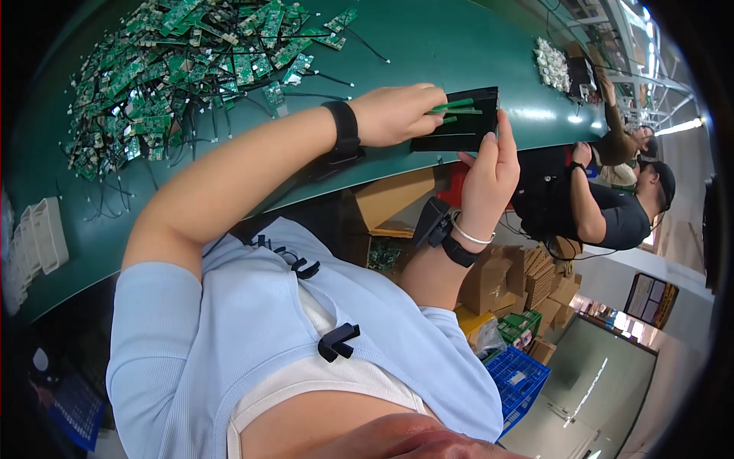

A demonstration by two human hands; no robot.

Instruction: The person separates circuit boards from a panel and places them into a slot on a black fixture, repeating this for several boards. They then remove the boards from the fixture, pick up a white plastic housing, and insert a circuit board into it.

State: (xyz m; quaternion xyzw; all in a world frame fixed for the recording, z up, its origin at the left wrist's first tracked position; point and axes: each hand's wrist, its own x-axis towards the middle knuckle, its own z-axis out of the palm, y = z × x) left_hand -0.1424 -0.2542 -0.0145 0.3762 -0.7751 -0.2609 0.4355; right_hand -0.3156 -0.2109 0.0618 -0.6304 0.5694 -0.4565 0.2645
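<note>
My right hand (493, 170) grips the edge of a black slotted holder (480, 140), thumb and fingers on its right side, above the bench's front edge. Several thin green circuit boards (460, 103) stand edge-up in or over that holder. My left hand (399, 115) reaches across from the left, its fingers closed at the near ends of these boards; the fingertips are partly hidden. A large heap of green circuit boards with black cables (191, 65) lies to the left of the holder on the green bench (428, 46).
White plastic racks (42, 237) stand at the bench's left end. A pile of small white parts (552, 65) lies far right, where co-workers (612, 203) sit. Cardboard boxes (489, 279) and a blue crate (516, 382) are stacked to my right. An open carton (390, 203) sits below the bench edge.
</note>
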